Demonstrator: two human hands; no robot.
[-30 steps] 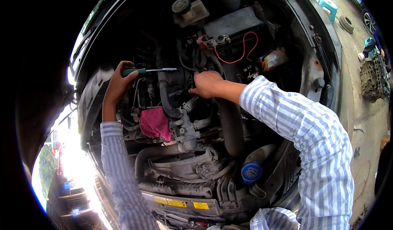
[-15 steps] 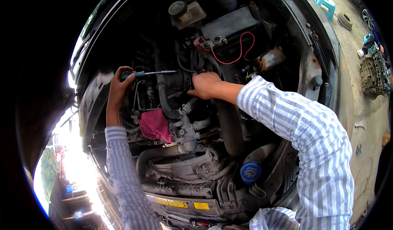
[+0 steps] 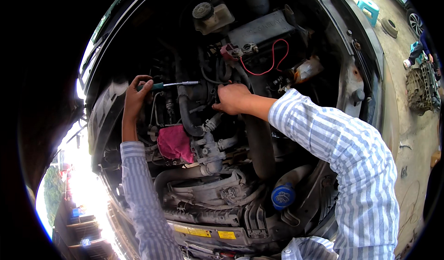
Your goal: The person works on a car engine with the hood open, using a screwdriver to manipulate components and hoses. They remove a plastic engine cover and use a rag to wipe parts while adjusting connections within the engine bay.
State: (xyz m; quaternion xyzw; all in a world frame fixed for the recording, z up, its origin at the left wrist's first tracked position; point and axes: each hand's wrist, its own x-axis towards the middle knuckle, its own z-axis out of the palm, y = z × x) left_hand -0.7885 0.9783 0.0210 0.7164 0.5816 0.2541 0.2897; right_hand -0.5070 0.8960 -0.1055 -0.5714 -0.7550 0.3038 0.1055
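My left hand is closed round a green-handled driver, its steel shaft pointing right across a dark hose. My right hand has curled fingers among the hoses and fittings just right of the driver's tip; I cannot make out what they grip. A pink cloth lies on the engine below my left hand. A thin red wire loops above my right hand, by the battery.
The engine bay holds a fluid reservoir and a blue cap. The raised hood darkens the left side. On the concrete floor at right are a teal stool, a round metal part and a greasy assembly, with another person's leg.
My left hand and sleeve have shifted slightly to the right, still holding the driver. My right hand has barely moved.
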